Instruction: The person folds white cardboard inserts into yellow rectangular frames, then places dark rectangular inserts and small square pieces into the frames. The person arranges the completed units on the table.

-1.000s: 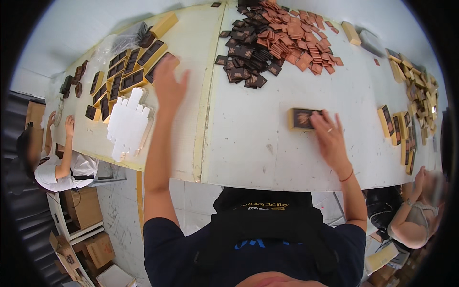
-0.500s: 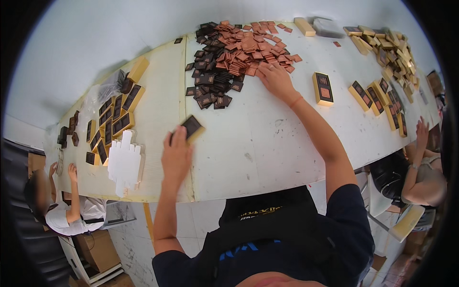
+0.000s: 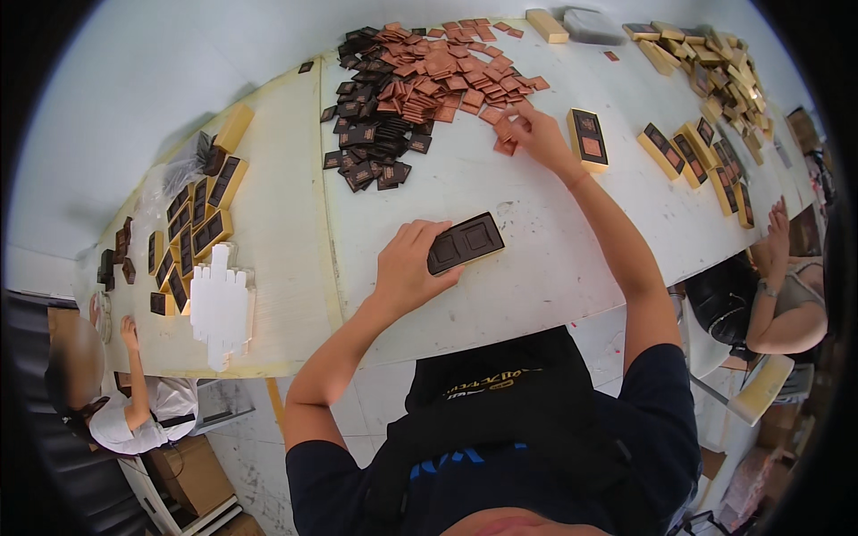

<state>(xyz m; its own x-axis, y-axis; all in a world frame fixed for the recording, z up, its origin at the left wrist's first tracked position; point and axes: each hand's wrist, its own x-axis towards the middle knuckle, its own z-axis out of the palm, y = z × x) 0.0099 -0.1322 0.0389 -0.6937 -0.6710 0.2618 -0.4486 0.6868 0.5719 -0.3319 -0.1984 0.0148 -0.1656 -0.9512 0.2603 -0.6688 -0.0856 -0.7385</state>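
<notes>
In my left hand [image 3: 409, 266] is a shallow gold box [image 3: 468, 243] with a dark insert that has two square recesses, both bare. The thumb lies along its near side and the fingers along its far side. My right hand [image 3: 539, 138] is closed in a pinch at a copper-coloured square packet [image 3: 505, 130] by the near right edge of the pile. Behind it spreads the heap of copper-coloured packets [image 3: 442, 67]. Black square packets [image 3: 366, 147] lie heaped along its left side. Right of my right hand stands a gold box with one copper packet [image 3: 590, 146] in its nearer recess.
At the left are gold boxes with dark inserts [image 3: 212, 230], a stack of white flat cartons [image 3: 220, 304] and clear plastic [image 3: 165, 192]. Filled boxes [image 3: 699, 161] and a gold box heap [image 3: 728, 76] lie right. Other people sit at both table ends.
My left hand has brought the gold box rightward, in front of me, and turned it. My right hand has drawn back from the heap to its near edge, with a copper packet at its fingers.
</notes>
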